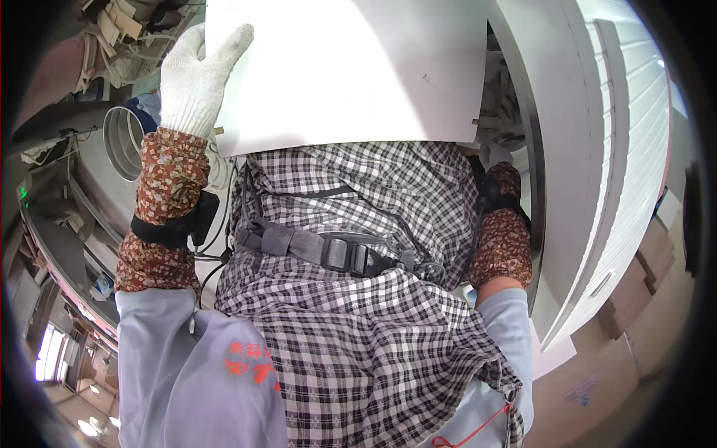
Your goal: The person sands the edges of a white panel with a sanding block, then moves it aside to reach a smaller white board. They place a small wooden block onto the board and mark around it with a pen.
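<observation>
A large, flat white panel fills the top middle, its near edge in front of my waist. My left hand, in a white knitted glove, grips the panel's left edge. Its thumb lies over the top face while the fingers pass partly out of sight at the side. Past the panel's near right corner, only a bit of my right hand shows, also in a white glove. Its fingers are hidden, so what it holds or touches cannot be made out. Bright light washes out much of the panel.
A round metal-rimmed container stands left of my left wrist, near cables and clutter. Scraps lie in the gap right of the panel, beside a dark curved edge. Stacked white ribbed panels rise at the right, above cardboard.
</observation>
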